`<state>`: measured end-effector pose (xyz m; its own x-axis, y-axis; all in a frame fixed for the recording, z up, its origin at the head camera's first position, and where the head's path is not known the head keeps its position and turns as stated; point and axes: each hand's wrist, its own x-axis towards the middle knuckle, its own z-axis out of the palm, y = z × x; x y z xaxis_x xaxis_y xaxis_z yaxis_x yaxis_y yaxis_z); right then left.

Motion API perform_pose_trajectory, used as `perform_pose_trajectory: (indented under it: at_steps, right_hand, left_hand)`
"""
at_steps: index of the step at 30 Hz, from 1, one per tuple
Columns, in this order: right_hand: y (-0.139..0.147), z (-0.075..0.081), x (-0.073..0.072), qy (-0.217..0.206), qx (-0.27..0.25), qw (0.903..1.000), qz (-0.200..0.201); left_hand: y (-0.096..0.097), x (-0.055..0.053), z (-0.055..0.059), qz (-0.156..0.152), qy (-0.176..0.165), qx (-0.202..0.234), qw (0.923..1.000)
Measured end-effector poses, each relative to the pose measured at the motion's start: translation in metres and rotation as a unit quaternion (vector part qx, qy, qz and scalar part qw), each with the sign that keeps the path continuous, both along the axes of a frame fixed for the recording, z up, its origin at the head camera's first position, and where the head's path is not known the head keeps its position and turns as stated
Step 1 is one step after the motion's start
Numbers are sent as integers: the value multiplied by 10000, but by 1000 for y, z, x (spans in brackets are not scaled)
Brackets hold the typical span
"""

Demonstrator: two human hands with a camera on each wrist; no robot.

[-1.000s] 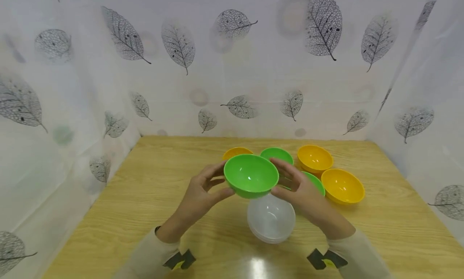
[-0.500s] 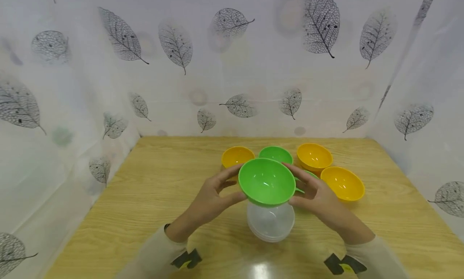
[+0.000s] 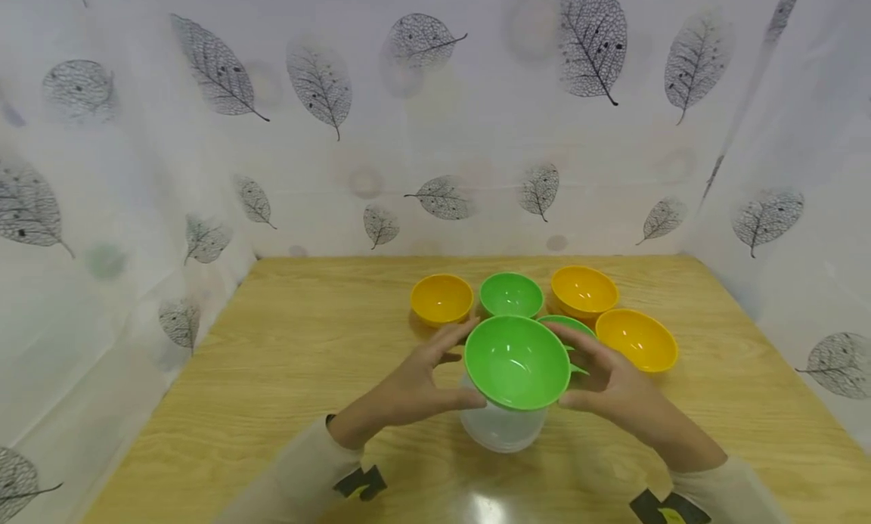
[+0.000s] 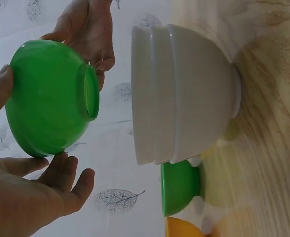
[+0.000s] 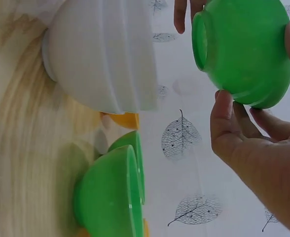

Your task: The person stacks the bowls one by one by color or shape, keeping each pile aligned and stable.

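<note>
A green bowl [image 3: 517,367] is held upright by both hands, high over a stack of white bowls [image 3: 502,432]. My left hand [image 3: 427,384] grips its left side, fingers along the far rim and thumb in front. On the opposite side, my right hand [image 3: 615,384] holds it the same way. Both wrist views show an air gap between the green bowl [image 4: 49,98] and the stack [image 4: 189,94], which is three nested bowls standing on the wooden table [image 5: 17,148]. In the head view the held bowl hides most of the stack's opening.
Behind the hands stand an orange bowl [image 3: 441,300], a green bowl [image 3: 512,295] and two more orange bowls, one farther back [image 3: 584,291] and one nearer [image 3: 638,341]. Another green bowl [image 3: 566,324] is partly hidden by my right hand. A leaf-print curtain [image 3: 442,131] surrounds the table.
Both hands have carried the green bowl to the right and nearer, from left of the white stack to over it. The orange bowl at the back left is now uncovered.
</note>
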<state>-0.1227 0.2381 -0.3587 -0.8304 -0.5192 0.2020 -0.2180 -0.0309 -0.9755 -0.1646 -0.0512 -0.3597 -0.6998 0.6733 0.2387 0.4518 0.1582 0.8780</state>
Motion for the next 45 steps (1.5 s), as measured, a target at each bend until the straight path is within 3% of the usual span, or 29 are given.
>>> perform_pose_trajectory:
  at_steps: [6, 11, 18, 24, 29, 39, 45]
  right_hand:
    - [-1, -15, -1, -194, 44, 9998, -83]
    - [-1, -24, 1, -6, 371, 9988, -329]
    - [-2, -33, 2, 343, 1159, 9895, -789]
    - [-4, -40, 4, 573, 1371, 9844, -947]
    - [-6, -44, 5, 664, 1543, 9802, -1049]
    - [-11, -53, 3, 971, 1236, 9841, -822]
    - [-13, -54, 5, 798, 1023, 9891, -697]
  left_hand:
    - [3, -3, -13, 237, -199, -240, 9992]
    - [2, -4, -18, 277, -192, -322, 9989]
    - [1, -6, -24, 267, -137, -552, 9980]
    - [0, -6, -30, 418, 37, -873, 9953]
    - [-2, -5, -36, 445, -74, -981, 9942]
    - [-5, -5, -44, 437, -130, -1122, 9926]
    - [-5, -4, -48, 479, -151, -1219, 9913]
